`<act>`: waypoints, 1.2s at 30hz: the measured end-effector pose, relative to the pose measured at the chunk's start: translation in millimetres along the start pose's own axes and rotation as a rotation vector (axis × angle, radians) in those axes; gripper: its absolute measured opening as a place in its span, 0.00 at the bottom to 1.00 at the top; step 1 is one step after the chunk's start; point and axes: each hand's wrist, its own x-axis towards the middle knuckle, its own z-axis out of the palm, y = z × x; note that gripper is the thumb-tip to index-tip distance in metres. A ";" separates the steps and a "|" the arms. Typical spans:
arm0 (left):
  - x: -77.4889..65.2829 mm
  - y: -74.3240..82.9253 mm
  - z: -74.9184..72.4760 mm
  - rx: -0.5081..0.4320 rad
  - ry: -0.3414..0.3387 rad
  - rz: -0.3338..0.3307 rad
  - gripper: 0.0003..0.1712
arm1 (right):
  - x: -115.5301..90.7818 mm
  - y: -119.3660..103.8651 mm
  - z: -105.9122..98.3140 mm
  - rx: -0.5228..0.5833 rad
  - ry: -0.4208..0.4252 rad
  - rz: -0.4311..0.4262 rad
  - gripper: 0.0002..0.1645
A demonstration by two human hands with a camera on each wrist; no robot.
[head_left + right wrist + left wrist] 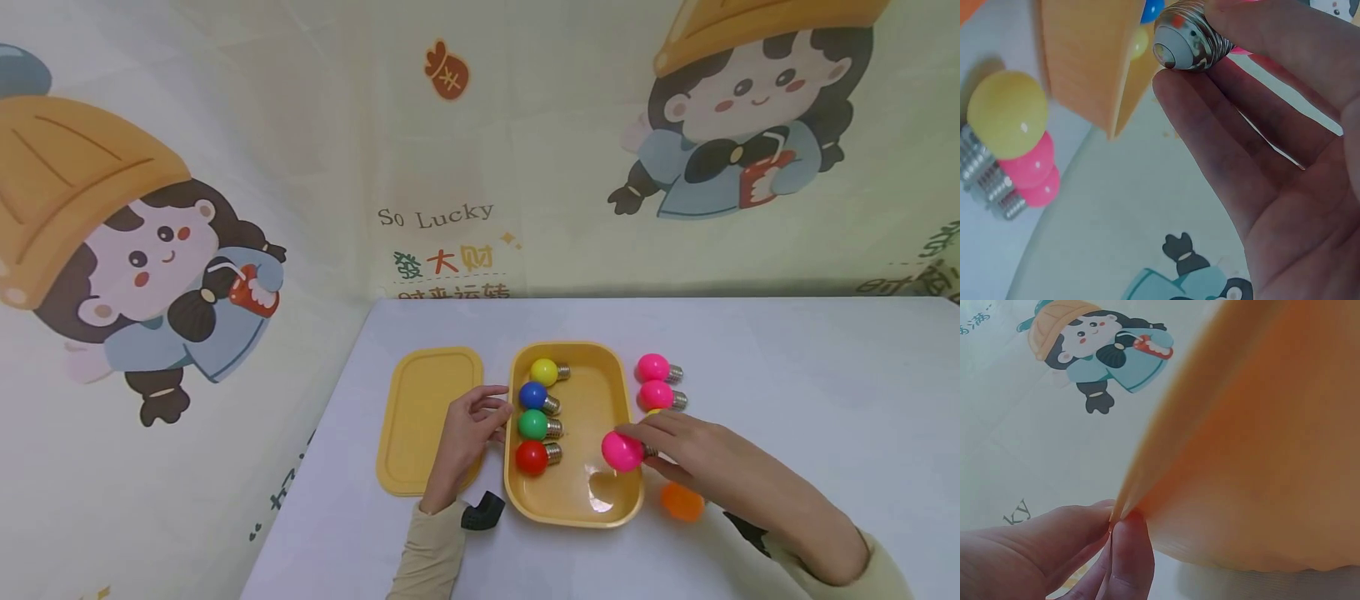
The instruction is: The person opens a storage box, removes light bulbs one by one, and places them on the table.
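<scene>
My left hand (pixel 467 429) pinches the left rim of a yellow plastic tray (pixel 588 383) between thumb and fingers, as the left wrist view also shows. Along the tray's left side lie a yellow bulb (pixel 543 372), a blue bulb (pixel 533 396), a green bulb (pixel 533 425) and a red bulb (pixel 532 457), screw bases facing right. Over the tray's right rim, my right hand (pixel 697 450) holds a pink light bulb (pixel 622 452). In the right wrist view, thumb and fingers grip its metal screw base (pixel 1188 37).
Two pink bulbs (pixel 654 367) lie right of the tray, beside a yellow bulb (pixel 1007 114) mostly hidden by my right hand in the head view. Nearer sits an orange bulb (pixel 682 502). A flat yellow lid (pixel 420 417) lies left, partly under my left hand.
</scene>
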 end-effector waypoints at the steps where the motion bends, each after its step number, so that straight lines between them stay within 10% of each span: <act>1: 0.0 0.1 0.0 0.001 0.001 0.003 0.19 | -1.9 1.6 -0.5 -0.010 0.015 -0.005 0.31; 13: 1.0 -1.1 -1.0 -0.013 -0.011 0.011 0.19 | -16.4 19.4 0.7 -0.034 -0.028 0.085 0.34; 22: 0.4 -0.5 -0.3 -0.003 -0.009 0.014 0.19 | -28.0 30.7 8.1 -0.151 0.097 0.025 0.35; 36: 14.6 -28.1 -1.2 -0.008 0.007 0.001 0.21 | -35.1 42.2 18.0 -0.034 -0.058 0.188 0.26</act>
